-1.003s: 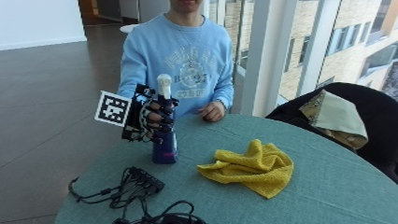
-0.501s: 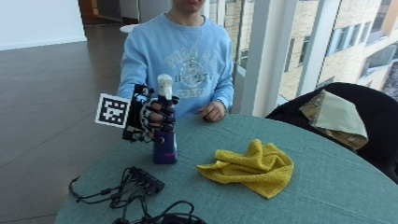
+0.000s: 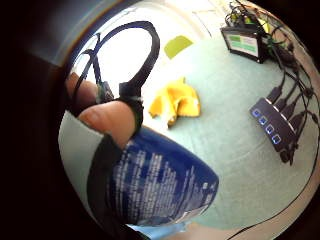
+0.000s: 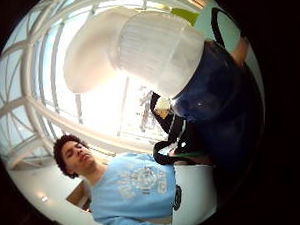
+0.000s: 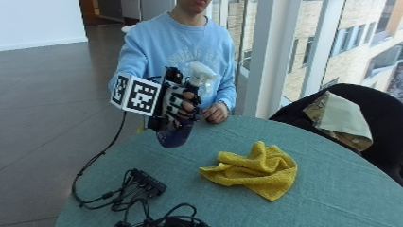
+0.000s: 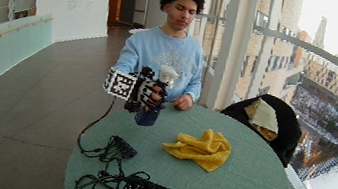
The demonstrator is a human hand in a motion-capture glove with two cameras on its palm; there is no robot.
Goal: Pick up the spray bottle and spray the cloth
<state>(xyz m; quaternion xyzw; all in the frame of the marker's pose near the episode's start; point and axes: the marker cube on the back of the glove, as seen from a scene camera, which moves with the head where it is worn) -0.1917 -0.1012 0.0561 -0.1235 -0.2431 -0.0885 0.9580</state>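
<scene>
The person wears a light blue crew-neck sweatshirt (image 5: 179,47) with long sleeves, ribbed cuffs and a pale printed graphic across the chest. The right hand (image 5: 179,101) is covered by a black fingerless glove (image 5: 170,99) with black straps looped round the fingers and white plastic parts on its back. The other hand (image 5: 215,112) is bare.

On the tabletop (image 5: 353,189), the cloth (image 5: 255,169) lies at centre. The spray bottle (image 5: 179,127) is held above the tabletop at ten o'clock from it, the cable hub (image 5: 146,182) at eight o'clock.
</scene>
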